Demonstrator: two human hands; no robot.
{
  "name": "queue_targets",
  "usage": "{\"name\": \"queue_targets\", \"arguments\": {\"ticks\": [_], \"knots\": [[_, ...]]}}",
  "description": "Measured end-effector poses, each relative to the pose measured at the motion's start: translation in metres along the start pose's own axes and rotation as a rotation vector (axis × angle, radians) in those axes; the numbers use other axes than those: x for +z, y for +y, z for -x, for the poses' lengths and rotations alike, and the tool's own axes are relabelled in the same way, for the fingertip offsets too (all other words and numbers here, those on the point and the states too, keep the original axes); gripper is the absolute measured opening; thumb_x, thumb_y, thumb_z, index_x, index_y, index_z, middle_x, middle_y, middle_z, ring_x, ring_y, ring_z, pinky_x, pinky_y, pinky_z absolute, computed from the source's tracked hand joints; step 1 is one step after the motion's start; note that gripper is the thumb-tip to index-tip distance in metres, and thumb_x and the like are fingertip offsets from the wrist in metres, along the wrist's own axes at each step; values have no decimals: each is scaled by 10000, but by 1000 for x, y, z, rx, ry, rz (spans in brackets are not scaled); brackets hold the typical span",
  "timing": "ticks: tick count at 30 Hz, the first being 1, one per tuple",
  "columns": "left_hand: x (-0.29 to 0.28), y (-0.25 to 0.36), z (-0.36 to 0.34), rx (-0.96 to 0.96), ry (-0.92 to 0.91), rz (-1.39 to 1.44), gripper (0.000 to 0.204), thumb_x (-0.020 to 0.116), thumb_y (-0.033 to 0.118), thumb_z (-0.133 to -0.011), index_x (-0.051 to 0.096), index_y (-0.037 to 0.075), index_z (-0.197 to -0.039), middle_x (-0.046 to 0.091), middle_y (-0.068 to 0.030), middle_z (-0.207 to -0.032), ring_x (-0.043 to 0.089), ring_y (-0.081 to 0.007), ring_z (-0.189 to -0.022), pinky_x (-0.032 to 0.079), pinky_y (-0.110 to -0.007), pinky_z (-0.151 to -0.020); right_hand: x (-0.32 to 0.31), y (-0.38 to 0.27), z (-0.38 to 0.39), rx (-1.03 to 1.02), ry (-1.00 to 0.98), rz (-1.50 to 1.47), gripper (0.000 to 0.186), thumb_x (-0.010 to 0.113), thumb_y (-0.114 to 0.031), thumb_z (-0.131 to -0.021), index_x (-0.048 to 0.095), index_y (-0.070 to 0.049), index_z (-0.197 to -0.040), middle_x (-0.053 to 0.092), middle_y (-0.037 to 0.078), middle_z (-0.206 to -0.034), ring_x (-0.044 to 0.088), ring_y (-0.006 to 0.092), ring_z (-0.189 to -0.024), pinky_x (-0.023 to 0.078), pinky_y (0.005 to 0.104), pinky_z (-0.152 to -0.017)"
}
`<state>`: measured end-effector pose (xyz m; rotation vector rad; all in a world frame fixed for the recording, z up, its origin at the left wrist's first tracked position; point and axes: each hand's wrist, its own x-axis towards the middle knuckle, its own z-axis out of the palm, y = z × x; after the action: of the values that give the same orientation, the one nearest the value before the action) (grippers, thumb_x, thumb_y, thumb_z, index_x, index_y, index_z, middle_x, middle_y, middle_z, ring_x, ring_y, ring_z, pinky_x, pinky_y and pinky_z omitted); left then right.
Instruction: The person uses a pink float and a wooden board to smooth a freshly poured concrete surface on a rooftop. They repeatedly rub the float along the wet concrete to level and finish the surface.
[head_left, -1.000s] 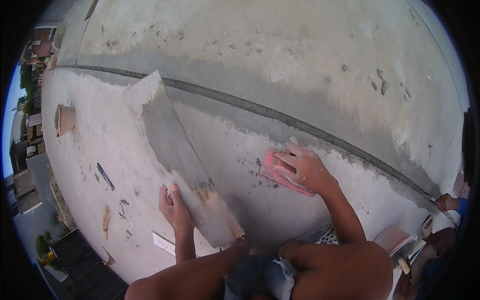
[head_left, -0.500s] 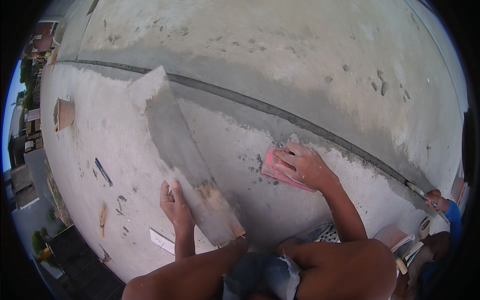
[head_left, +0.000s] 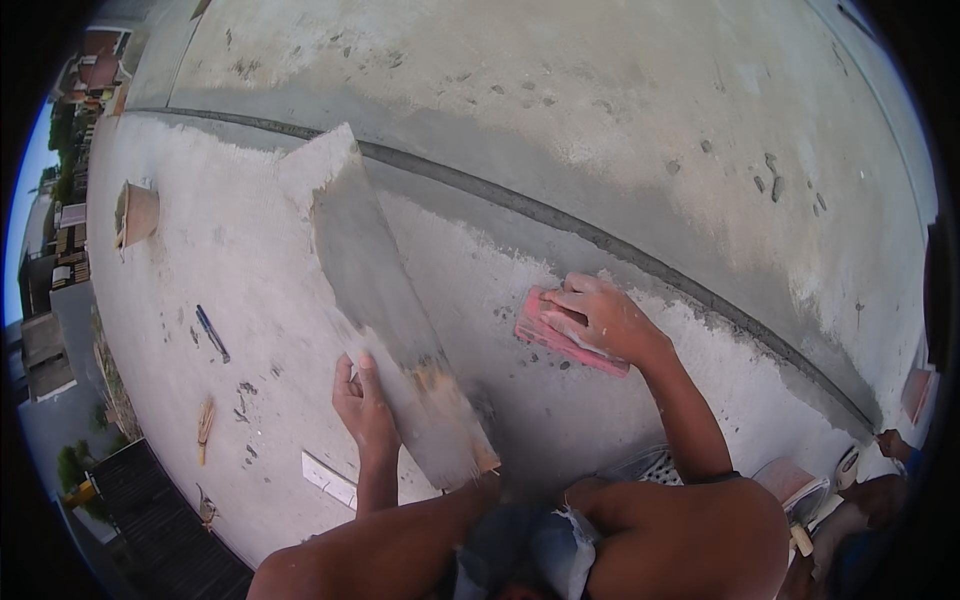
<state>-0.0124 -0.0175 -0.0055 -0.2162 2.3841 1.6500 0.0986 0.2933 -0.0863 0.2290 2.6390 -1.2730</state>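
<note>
My right hand [head_left: 603,320] presses a flat pink float [head_left: 565,338] against the plastered strip [head_left: 480,300] below a dark groove line [head_left: 560,215]. My left hand [head_left: 364,408] grips the near edge of a long grey straightedge board [head_left: 385,310] that lies diagonally on the plaster, its far end up to the left. Both forearms come in from the lower edge, over my bent knees.
A dark pen-like tool [head_left: 211,333] and a wooden scrap [head_left: 205,424] lie on the ledge at left, near a small white block [head_left: 328,479]. A box-shaped opening [head_left: 135,212] sits farther left. Another person's hand [head_left: 893,444] shows at the right edge, by a reddish tray [head_left: 790,483].
My right hand with the pink float has slid slightly along the plaster. The left hand has shifted a little on the board's edge.
</note>
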Motion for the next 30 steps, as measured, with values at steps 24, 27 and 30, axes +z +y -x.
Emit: {"name": "queue_targets", "arguments": {"ticks": [24, 27, 30], "knots": [[-7, -7, -3, -31, -17, 0, 357, 563, 254, -1111, 575, -59, -1284, 736, -108, -1015, 679, -97, -830, 537, -239, -733, 15, -5, -62, -78, 255, 250, 348, 609, -338, -1030, 703, -65, -1223, 624, 128, -1073, 642, 300, -999, 561, 461, -863], [-10, -6, -6, -38, -11, 7, 373, 561, 258, -1111, 558, -69, -1290, 741, -121, -1001, 683, -96, -809, 529, -226, -712, 16, -15, -49, -61, 37, 158, 364, 599, -353, -1036, 701, -56, -1222, 626, 131, -1062, 642, 311, -993, 555, 465, -875], [-11, -6, -6, -10, 29, 1, 382, 567, 266, -1109, 557, -71, -1287, 737, -118, -995, 675, -93, -807, 521, -223, -710, 2, -24, -51, 12, -63, 58, 364, 597, -353, -1037, 700, -47, -1204, 627, 132, -1063, 645, 318, -997, 550, 464, -890]]}}
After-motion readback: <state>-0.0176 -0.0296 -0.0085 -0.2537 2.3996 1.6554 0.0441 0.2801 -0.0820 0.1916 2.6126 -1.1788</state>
